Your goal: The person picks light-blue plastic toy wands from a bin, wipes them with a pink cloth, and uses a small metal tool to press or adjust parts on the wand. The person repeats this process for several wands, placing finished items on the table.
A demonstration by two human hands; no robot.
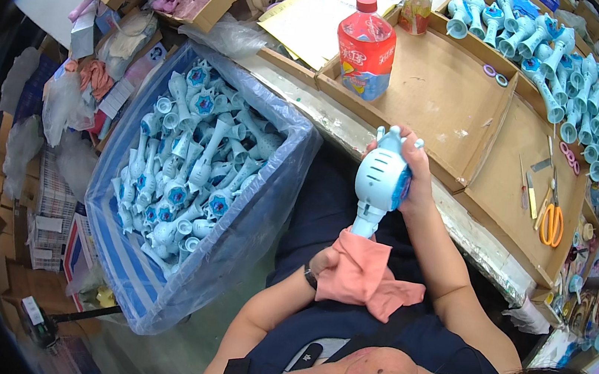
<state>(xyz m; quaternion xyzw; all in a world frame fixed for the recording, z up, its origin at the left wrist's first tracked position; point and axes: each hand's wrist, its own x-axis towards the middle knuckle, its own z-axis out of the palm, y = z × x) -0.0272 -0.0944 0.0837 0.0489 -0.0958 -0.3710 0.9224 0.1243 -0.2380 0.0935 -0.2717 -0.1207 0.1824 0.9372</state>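
A seated worker steadies one light-blue toy wand (pixel 380 180) in front of the body, near the edge of a worktop (pixel 337 123), its crowned head up and its handle running down into one salmon-pink cloth (pixel 358 273). The fingers of the right hand (pixel 415 170) curl around the wand's head; those of the left hand (pixel 324 261), below one dark wristband (pixel 311 277), are closed on the cloth at the handle, though folds partly hide them. To the left, one plastic-lined, blue-striped bin (pixel 107 197) is heaped with similar wands, too many to count. Two cardboard trays sit side by side: one bears a red-capped bottle (pixel 366 49) and, at its far corner, a clear bottle (pixel 415 8); the other holds one pair of orange-handled scissors (pixel 552 222) and one yellow-handled knife (pixel 530 199).
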